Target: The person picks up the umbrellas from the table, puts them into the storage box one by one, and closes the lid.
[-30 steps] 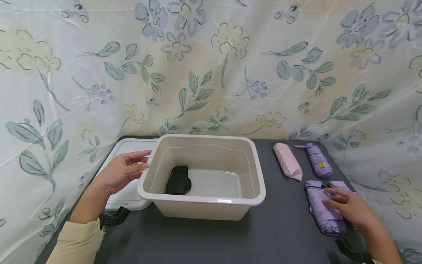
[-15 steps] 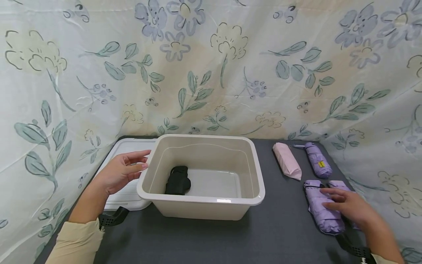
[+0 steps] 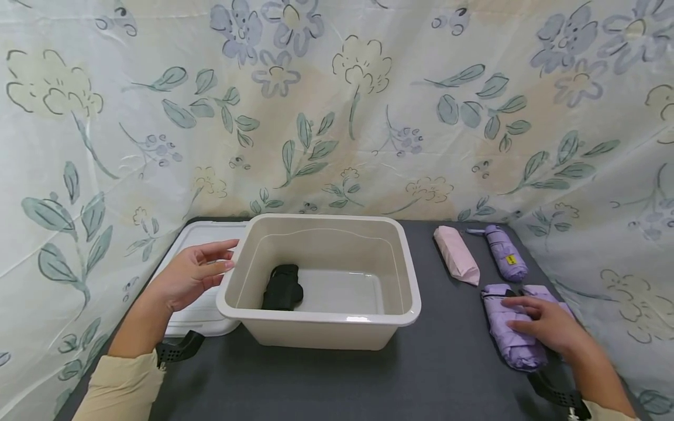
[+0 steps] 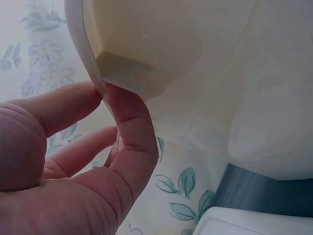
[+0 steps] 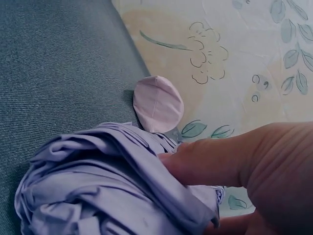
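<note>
My left hand (image 3: 192, 275) pinches the left rim of a beige plastic bin (image 3: 321, 336) between thumb and fingers. The left wrist view shows the thumb (image 4: 73, 105) against the edge of the bin wall (image 4: 195, 63). Inside the bin, at its left, lies a black folded bundle (image 3: 283, 287). On the right side of the table my right hand (image 3: 553, 327) grips a folded purple umbrella (image 3: 511, 333), thumb on its near side and fingers over the top. Close up in the right wrist view are the umbrella's bunched fabric folds (image 5: 98, 181); my fingers beyond are mostly hidden.
Beside the held umbrella lies another purple folded bundle (image 3: 542, 292), partly behind my hand. Further back are a purple umbrella (image 3: 505, 252) with a yellow tag and a pink wrapped bundle (image 3: 457, 255). A white lid (image 3: 197, 318) lies left of the bin. Floral cloth (image 3: 316, 117) encloses the dark table (image 3: 316, 386).
My right hand has moved slightly left over the purple umbrella, its fingers further across it. The left hand stays at the bin's rim. The head view has shifted a little.
</note>
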Motion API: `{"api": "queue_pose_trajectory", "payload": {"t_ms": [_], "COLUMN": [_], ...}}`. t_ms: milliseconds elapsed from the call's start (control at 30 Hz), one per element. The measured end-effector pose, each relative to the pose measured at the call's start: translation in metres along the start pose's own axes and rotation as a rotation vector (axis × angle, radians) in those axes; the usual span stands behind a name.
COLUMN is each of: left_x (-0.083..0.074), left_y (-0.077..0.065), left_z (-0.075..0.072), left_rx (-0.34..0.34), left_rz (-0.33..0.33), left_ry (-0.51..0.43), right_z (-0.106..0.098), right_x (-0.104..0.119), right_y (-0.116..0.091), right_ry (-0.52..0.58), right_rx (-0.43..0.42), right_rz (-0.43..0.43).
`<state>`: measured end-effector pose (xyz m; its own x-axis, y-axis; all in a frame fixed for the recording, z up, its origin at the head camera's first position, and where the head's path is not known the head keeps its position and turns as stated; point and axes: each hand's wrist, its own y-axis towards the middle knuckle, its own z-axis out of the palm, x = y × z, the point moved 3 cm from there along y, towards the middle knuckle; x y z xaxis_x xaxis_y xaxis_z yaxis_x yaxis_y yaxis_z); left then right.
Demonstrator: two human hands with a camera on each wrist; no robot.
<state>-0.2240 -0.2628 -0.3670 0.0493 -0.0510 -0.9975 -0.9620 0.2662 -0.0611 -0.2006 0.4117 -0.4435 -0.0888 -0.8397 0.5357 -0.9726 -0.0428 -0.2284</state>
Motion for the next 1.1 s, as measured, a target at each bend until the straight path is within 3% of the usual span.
{"api": "queue_pose_trajectory", "payload": {"t_ms": [333, 800, 1100], "left_x": [0.002, 0.0, 0.001], "left_y": [0.001, 0.001, 0.002], "left_z": [-0.001, -0.003, -0.002], "left_rx": [0.003, 0.001, 0.011], "left_rz": [0.006, 0.004, -0.001], "left_ry": [0.0, -0.017, 0.0], "right_z": [0.001, 0.003, 0.007], "right_x": [0.009, 0.014, 0.007], "right_y": [0.003, 0.012, 0.011], "right_ry": [-0.007, 0.058, 0.101], "right_rx": [-0.021, 0.053, 0.052], "right_rz": [-0.046, 0.004, -0.005]}}
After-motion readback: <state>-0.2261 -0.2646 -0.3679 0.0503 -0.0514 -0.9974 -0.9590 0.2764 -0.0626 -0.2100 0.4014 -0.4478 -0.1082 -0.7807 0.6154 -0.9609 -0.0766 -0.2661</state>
